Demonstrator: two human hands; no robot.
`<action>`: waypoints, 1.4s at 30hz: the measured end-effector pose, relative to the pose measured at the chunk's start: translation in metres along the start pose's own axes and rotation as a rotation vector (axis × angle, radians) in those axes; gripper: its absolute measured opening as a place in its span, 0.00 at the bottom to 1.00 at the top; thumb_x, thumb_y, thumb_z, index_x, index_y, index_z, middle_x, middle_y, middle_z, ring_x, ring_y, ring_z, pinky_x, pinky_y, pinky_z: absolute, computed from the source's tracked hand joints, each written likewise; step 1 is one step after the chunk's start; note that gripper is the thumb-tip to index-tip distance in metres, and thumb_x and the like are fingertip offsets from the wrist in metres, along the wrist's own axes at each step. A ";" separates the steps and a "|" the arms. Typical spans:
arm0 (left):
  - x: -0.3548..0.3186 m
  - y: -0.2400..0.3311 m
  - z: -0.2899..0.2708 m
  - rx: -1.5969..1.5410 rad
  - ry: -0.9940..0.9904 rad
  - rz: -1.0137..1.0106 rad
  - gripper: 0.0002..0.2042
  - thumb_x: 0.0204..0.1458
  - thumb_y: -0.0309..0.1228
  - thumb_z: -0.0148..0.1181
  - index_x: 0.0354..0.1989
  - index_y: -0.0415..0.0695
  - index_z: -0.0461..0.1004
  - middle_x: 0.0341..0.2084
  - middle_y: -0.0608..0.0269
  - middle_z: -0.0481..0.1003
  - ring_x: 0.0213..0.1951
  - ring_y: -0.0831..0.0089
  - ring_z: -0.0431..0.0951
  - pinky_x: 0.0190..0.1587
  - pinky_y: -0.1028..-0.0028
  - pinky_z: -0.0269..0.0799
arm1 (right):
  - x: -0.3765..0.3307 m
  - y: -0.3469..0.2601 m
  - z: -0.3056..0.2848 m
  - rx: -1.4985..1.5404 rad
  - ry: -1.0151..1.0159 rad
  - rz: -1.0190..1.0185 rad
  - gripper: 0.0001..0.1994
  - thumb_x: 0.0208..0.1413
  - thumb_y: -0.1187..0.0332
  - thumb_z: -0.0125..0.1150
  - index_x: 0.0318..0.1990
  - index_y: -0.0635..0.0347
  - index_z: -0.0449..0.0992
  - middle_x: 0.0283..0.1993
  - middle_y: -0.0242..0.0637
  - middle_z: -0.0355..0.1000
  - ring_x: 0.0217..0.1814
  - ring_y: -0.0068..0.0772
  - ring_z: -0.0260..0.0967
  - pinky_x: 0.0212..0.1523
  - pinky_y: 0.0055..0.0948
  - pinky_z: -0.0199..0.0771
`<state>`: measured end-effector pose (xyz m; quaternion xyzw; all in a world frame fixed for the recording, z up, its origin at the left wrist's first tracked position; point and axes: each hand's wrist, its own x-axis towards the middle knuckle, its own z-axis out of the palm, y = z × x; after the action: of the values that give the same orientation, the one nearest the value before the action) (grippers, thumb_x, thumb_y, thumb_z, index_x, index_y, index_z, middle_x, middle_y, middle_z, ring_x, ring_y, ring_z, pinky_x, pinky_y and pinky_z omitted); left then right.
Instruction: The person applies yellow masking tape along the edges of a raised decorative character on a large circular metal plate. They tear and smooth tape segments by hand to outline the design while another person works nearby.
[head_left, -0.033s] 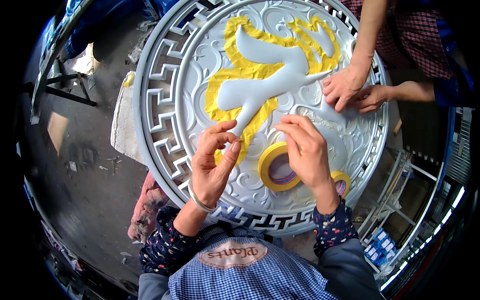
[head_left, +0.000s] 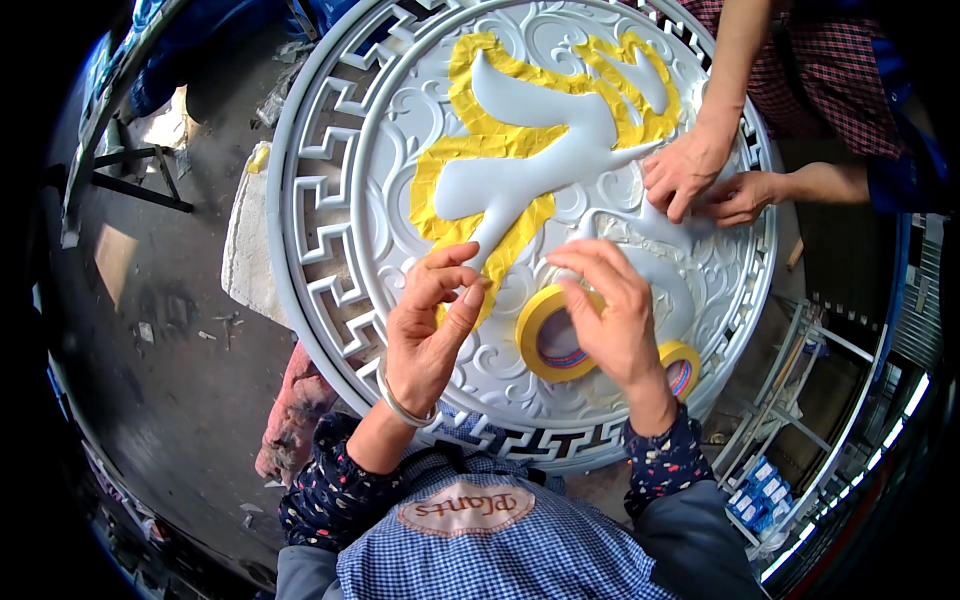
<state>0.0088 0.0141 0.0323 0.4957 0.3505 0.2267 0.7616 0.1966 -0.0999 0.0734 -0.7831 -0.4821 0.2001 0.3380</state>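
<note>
A round, pale grey carved panel (head_left: 282,215) with a pierced border lies before me. Strips of yellow masking tape (head_left: 428,195) edge a smooth raised figure (head_left: 535,170) at its middle. My left hand (head_left: 430,320), a bangle on its wrist, is over the lower end of the taped edge, thumb and forefinger pinched close together; what they hold, if anything, is too small to make out. To its right hovers my right hand (head_left: 615,310), slightly blurred, thumb and fingers apart with nothing visible between them. It overlaps a large roll of yellow masking tape (head_left: 532,340) on the panel.
A smaller tape roll (head_left: 683,352) lies by my right wrist. Another person's hands (head_left: 695,170) work at the panel's right side. A white cloth (head_left: 245,245) and a reddish rag (head_left: 295,415) are at the left; a metal rack (head_left: 790,420) stands at the lower right.
My right hand's thumb has moved away from its fingers, and the hand has dropped slightly. My left hand has barely moved. The other person's hands have shifted a little.
</note>
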 end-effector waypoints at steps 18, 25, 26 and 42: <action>-0.012 -0.007 0.031 0.136 -0.110 0.021 0.09 0.67 0.32 0.63 0.49 0.46 0.86 0.66 0.56 0.64 0.59 0.67 0.70 0.66 0.64 0.66 | -0.041 -0.013 0.007 0.660 0.014 0.408 0.06 0.64 0.72 0.68 0.36 0.65 0.78 0.29 0.24 0.73 0.30 0.12 0.64 0.32 0.18 0.67; 0.005 -0.002 0.035 0.626 0.069 0.319 0.18 0.62 0.19 0.61 0.59 0.45 0.82 0.65 0.52 0.65 0.57 0.64 0.73 0.59 0.66 0.72 | -0.030 0.000 0.001 0.577 0.044 0.444 0.07 0.64 0.72 0.67 0.35 0.65 0.78 0.30 0.27 0.74 0.31 0.15 0.66 0.33 0.20 0.68; 0.012 -0.003 0.031 0.685 0.130 0.329 0.20 0.61 0.18 0.61 0.61 0.46 0.81 0.65 0.51 0.65 0.56 0.63 0.73 0.59 0.66 0.72 | -0.028 0.006 0.002 0.548 0.066 0.441 0.07 0.64 0.72 0.67 0.35 0.66 0.78 0.31 0.28 0.74 0.31 0.16 0.66 0.34 0.21 0.68; 0.071 -0.035 0.042 1.250 -0.065 0.564 0.30 0.45 0.22 0.66 0.61 0.55 0.79 0.55 0.65 0.74 0.57 0.58 0.73 0.57 0.58 0.66 | 0.028 0.058 0.057 0.176 0.445 0.394 0.05 0.59 0.76 0.70 0.34 0.65 0.79 0.44 0.38 0.74 0.48 0.40 0.71 0.52 0.39 0.71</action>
<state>0.0866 0.0244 -0.0103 0.9210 0.2500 0.1566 0.2544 0.2083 -0.0737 -0.0079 -0.8538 -0.2160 0.1263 0.4565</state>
